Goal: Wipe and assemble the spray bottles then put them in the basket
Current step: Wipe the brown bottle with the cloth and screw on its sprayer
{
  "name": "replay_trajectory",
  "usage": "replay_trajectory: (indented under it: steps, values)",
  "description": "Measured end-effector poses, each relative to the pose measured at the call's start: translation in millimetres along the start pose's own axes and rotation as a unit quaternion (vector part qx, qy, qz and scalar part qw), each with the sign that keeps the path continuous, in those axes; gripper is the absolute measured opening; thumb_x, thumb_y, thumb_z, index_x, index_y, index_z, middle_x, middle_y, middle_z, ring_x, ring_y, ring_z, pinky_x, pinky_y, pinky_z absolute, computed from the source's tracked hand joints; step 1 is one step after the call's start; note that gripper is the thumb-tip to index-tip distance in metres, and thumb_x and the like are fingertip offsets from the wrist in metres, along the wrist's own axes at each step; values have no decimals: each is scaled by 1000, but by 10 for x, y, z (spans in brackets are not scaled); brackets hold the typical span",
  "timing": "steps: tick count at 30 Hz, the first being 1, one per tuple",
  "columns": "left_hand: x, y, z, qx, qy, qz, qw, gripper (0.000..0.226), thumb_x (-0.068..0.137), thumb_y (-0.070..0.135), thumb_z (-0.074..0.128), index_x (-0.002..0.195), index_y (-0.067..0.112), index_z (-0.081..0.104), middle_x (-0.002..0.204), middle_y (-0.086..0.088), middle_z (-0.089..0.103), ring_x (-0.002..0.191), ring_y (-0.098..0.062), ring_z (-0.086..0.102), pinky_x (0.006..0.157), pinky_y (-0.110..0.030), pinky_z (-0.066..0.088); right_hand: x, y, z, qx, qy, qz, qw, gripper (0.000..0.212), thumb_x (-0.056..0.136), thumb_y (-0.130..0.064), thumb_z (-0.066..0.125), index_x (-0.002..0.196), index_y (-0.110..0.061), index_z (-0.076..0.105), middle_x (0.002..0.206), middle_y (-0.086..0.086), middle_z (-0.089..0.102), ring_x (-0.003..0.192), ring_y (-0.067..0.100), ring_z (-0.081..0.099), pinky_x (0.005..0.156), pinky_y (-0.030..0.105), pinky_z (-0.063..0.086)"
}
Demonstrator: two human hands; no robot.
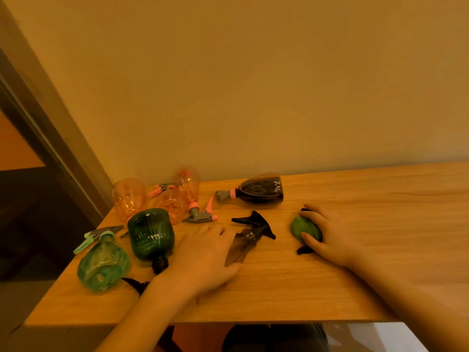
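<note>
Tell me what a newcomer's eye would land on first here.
First, the two hands on the wooden table: the left hand lies flat beside a black spray head, and the right hand grips a green cloth. Next, the bottles at the table's left end: the dark green bottle and the orange bottles behind it.

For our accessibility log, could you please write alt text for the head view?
A person's left hand rests open beside a black trigger sprayer on a wooden table, while the right hand holds a green cloth. Green, orange and dark spray bottles lie scattered at left.
</note>
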State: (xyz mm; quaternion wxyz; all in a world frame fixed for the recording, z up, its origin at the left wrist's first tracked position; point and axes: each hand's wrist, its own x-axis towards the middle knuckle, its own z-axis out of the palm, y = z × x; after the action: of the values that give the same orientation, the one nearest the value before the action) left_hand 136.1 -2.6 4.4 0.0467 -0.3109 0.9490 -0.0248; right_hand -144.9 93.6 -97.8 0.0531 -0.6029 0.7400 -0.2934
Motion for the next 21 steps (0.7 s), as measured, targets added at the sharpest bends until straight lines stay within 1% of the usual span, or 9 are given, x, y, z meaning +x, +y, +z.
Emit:
replay_trajectory:
  steps: [2, 4, 6, 10, 13, 15, 17, 19, 21]
  values:
    - [-1, -91, -12, -16, -12, 42, 999, 60, 85, 61, 48, 136, 32, 36, 135, 10, 40, 121, -11, 39, 94, -28, 40, -5, -18, -8, 7, -5, 1, 1000, 55, 87, -37, 62, 138, -23, 44, 145, -4, 37, 130, 14, 38, 107, 31, 35]
    - [28, -173, -19, -30, -20, 81, 996, 59, 84, 61, 49, 136, 34, 38, 133, 12, 42, 118, -8, 39, 93, -26, 40, -5, -36, -14, 6, -2, 7, 1000, 54, 87, -34, 62, 137, -23, 45, 140, -5, 42, 126, 13, 42, 103, 28, 37]
    - [87, -240, -23, -42, -29, 110, 993, 61, 84, 59, 52, 137, 35, 37, 134, 14, 41, 120, -5, 37, 94, -24, 39, -6, -41, -9, 2, 0, 13, 1000, 53, 87, -34, 62, 136, -23, 46, 137, -4, 45, 123, 12, 44, 101, 27, 38]
    - [249, -339, -17, -61, -23, 151, 986, 61, 82, 55, 58, 136, 35, 40, 133, 13, 44, 122, -5, 38, 101, -29, 38, -4, -34, 0, 13, -2, 19, 1000, 52, 87, -33, 63, 135, -22, 47, 136, -3, 47, 121, 13, 46, 101, 27, 39]
    - [358, -407, 0, -54, 4, 172, 984, 59, 83, 51, 60, 137, 38, 40, 141, 14, 41, 130, -4, 31, 110, -28, 25, -3, -29, 7, 16, 0, 16, 1000, 51, 87, -32, 63, 135, -21, 47, 135, -3, 47, 122, 13, 46, 100, 25, 37]
    - [397, -463, 60, -49, 16, 157, 986, 67, 81, 54, 62, 140, 44, 32, 153, 14, 21, 141, -7, 13, 114, -35, 15, -1, -19, 10, 16, -2, 15, 1000, 52, 88, -31, 63, 136, -21, 46, 138, -3, 44, 123, 13, 44, 100, 22, 35]
    - [390, -499, 149, -84, 30, 105, 991, 81, 76, 62, 63, 142, 51, 18, 156, 16, 2, 144, -11, 2, 116, -44, 14, -5, -12, 18, 19, -1, 12, 1000, 53, 89, -30, 62, 138, -22, 44, 142, -5, 39, 125, 12, 43, 101, 23, 36]
    - [361, -495, 231, -142, 52, 51, 987, 88, 71, 65, 66, 141, 53, 14, 156, 17, 0, 144, -12, 3, 116, -47, 19, -6, -2, 31, 24, 6, 15, 1000, 52, 90, -29, 61, 138, -22, 44, 140, -5, 41, 123, 13, 44, 100, 25, 39]
    - [342, -470, 299, -197, 72, 20, 978, 86, 69, 62, 70, 140, 49, 23, 155, 16, 8, 142, -12, 9, 114, -42, 23, 7, 10, 44, 24, 10, 27, 999, 48, 91, -27, 60, 136, -21, 47, 134, -4, 46, 116, 13, 49, 95, 24, 41]
